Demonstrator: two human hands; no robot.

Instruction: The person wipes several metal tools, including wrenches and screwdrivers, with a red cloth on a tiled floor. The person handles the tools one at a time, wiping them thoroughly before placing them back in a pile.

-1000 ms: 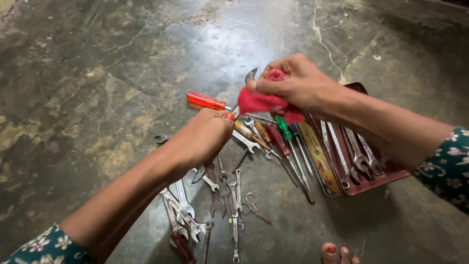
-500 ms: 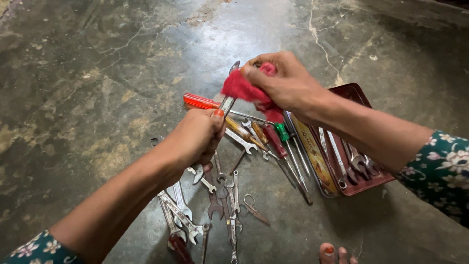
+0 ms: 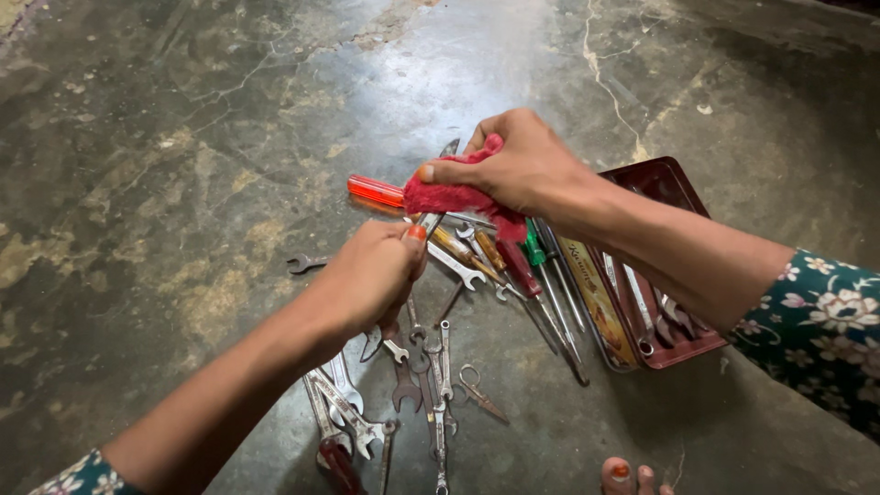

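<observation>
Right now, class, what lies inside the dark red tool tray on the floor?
Inside the dark red tray, several metal spanners lie lengthwise near its lower end. The right forearm crosses over the middle, hiding whatever lies beneath it. The far end looks bare.

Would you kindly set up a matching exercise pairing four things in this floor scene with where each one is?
Things:
1. red cloth
2. dark red tin tray
3. small scissors
4. lone spanner

Places:
A. on the floor, left of the left hand, apart from the pile
B. in the right hand, wrapped round a metal tool
C. at the lower right edge of the tool pile
D. under the right forearm, holding spanners

Pairs: 1-B, 2-D, 3-C, 4-A
</observation>
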